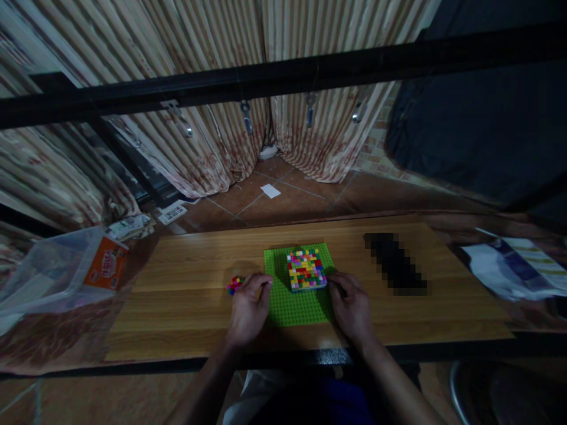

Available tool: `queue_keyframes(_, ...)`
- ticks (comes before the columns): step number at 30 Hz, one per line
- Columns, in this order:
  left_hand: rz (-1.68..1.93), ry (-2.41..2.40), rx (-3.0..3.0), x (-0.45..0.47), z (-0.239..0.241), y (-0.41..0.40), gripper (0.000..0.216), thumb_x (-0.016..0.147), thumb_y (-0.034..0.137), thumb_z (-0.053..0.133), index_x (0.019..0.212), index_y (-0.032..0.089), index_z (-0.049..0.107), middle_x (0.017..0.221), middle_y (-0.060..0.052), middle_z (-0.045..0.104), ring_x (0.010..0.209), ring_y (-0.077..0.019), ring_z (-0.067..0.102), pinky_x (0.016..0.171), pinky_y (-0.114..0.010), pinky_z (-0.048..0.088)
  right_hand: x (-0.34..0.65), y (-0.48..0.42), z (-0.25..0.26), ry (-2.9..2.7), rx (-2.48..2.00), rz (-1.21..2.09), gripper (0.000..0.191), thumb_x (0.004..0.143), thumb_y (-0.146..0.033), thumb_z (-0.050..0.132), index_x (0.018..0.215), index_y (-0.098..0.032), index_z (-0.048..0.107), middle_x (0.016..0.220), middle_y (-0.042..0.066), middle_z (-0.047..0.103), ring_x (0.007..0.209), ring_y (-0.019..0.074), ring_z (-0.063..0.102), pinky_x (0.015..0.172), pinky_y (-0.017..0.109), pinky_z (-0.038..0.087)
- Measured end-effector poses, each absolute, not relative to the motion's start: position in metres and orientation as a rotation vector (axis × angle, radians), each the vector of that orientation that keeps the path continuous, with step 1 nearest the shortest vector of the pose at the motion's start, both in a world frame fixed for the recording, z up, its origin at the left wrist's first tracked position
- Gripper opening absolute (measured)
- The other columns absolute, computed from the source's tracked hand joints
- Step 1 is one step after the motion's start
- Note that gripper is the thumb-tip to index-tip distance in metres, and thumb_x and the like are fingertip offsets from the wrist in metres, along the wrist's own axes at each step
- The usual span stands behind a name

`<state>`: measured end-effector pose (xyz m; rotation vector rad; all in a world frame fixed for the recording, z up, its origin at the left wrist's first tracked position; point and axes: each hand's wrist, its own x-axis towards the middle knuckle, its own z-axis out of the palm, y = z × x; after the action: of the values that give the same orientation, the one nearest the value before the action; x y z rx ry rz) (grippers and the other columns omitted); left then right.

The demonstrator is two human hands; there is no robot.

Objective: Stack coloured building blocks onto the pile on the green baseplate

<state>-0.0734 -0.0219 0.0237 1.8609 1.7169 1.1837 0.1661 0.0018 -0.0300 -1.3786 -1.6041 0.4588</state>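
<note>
A square block of many-coloured toy bricks (pixel 305 270) stands on a green studded baseplate (pixel 283 311), towards its far side. My left hand (pixel 248 306) is over the plate's left edge, thumb and forefinger pinched together; whatever is between them is too small to make out. Just beyond that hand, a small heap of loose coloured bricks (pixel 233 285) lies on the wood. My right hand (pixel 352 304) is at the plate's right edge with its fingers curled in. Its fingertips are close to the block's near right corner, and I cannot tell whether they touch or hold anything.
The wooden tabletop (pixel 186 295) carries a dark pixelated object (pixel 396 264) at the right. A clear plastic bin (pixel 66 271) with an orange label stands at the left. Papers (pixel 514 268) lie at the far right. A dark metal bar (pixel 283 82) crosses beyond the table, before striped curtains (pixel 212 147).
</note>
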Motion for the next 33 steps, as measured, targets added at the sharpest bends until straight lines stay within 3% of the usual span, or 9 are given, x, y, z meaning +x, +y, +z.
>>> queue_keyframes(9, 1.288, 1.598, 1.809, -0.045, 0.029, 0.01, 0.013, 0.091, 0.023, 0.058, 0.095, 0.022, 0.07, 0.093, -0.002, 0.071, 0.089, -0.0157, 0.066, 0.081, -0.028, 0.051, 0.166, 0.002, -0.029, -1.604, -1.385, 0.461, 0.02, 0.091, -0.027, 0.051, 0.094, -0.02, 0.07, 0.1, 0.01, 0.069, 0.097, 0.0231, 0.064, 0.09, 0.041, 0.052)
queue_keyframes(21, 1.207, 1.784, 2.087, -0.027, 0.037, 0.031, 0.01, 0.085, 0.016, 0.063, 0.087, 0.022, 0.071, 0.098, -0.004, 0.07, 0.099, -0.0205, 0.063, 0.094, -0.038, 0.043, 0.166, 0.002, -0.029, -1.621, -1.38, 0.458, 0.02, 0.092, -0.026, 0.051, 0.095, -0.02, 0.07, 0.101, 0.01, 0.068, 0.097, 0.0229, 0.063, 0.089, 0.041, 0.051)
queue_keyframes(33, 1.227, 1.789, 1.829, -0.018, 0.037, 0.041, 0.016, 0.077, 0.009, 0.06, 0.086, 0.02, 0.067, 0.093, -0.003, 0.07, 0.095, -0.0204, 0.065, 0.092, -0.037, 0.048, 0.168, 0.001, -0.031, -1.623, -1.383, 0.477, 0.019, 0.092, -0.028, 0.052, 0.095, -0.02, 0.069, 0.102, 0.01, 0.068, 0.098, 0.0232, 0.063, 0.091, 0.042, 0.051)
